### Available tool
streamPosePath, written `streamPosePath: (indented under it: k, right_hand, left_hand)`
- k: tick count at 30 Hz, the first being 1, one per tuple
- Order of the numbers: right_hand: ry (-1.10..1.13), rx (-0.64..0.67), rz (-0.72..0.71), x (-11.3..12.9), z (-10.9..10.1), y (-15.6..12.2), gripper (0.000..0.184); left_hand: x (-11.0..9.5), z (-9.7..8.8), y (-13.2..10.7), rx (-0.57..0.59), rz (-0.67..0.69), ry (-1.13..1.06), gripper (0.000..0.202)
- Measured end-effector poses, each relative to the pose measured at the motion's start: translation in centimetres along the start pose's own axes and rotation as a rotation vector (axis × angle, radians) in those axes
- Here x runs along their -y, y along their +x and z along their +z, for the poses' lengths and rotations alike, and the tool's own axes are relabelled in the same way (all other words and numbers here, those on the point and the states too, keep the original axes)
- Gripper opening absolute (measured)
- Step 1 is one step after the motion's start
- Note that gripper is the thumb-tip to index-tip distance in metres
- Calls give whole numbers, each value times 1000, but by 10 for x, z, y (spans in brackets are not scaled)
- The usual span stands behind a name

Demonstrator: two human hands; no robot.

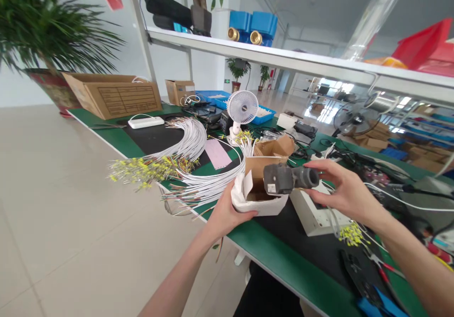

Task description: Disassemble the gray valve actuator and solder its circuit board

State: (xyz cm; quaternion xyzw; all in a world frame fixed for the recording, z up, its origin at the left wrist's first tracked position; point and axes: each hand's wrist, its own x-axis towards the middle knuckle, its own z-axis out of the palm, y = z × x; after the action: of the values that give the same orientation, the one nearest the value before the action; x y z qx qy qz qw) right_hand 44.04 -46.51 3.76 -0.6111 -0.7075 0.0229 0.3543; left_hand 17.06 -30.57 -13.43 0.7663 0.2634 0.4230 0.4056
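My left hand (227, 213) is closed around the near left side of a small white cardboard box (264, 207), whose brown flaps stand up at the top. Just over the box's opening is a dark grey device (280, 179) with a square body, a small white label and a round pipe-like end. My right hand (342, 189) grips that round end between thumb and fingers. Behind the right hand, a beige metal case (307, 215) rests on the black mat. Bundles of white cables (213, 187) with stripped ends lie left of the box.
Yellow-tipped wires (149, 170) reach over the table's left edge. A small white fan (242, 108) stands behind the box. Pliers (385, 262) and a blue-handled crimping tool (369, 284) lie at the right front. A shelf (283, 52) crosses above, and a carton (120, 97) sits far left.
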Motion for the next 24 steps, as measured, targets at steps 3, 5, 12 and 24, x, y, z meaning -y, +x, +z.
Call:
streamPosePath:
  k: [3, 5, 12, 24]
  right_hand:
    - [376, -2, 166, -12, -1, -14, 49]
    - [528, 3, 224, -17, 0, -19, 50]
    - [736, -42, 221, -29, 8, -32, 53]
    - [648, -12, 226, -26, 3, -45, 50]
  left_hand:
    - [1, 0, 1, 4, 3, -4, 110]
    - [3, 1, 2, 1, 7, -2, 107]
    - [8, 2, 4, 0, -10, 42, 103]
    - [5, 3, 4, -72, -35, 71, 101]
